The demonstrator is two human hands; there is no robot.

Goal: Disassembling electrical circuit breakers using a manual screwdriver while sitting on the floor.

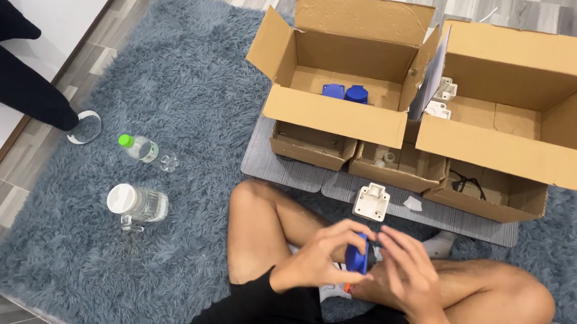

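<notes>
Blue part (361, 253) pinched between left hand (324, 253) and right hand (405, 270).

A small blue plastic part (360, 253), round-edged with a dark face and a bit of orange showing at its lower end, sits upright between the two hands above the person's crossed legs. The left hand (324, 253) wraps its fingers over the top and left side of the part, while the right hand (405, 265) closes in against its right side, fingers curled toward it. Most of the part is hidden by the fingers, so its full shape cannot be told.
</notes>
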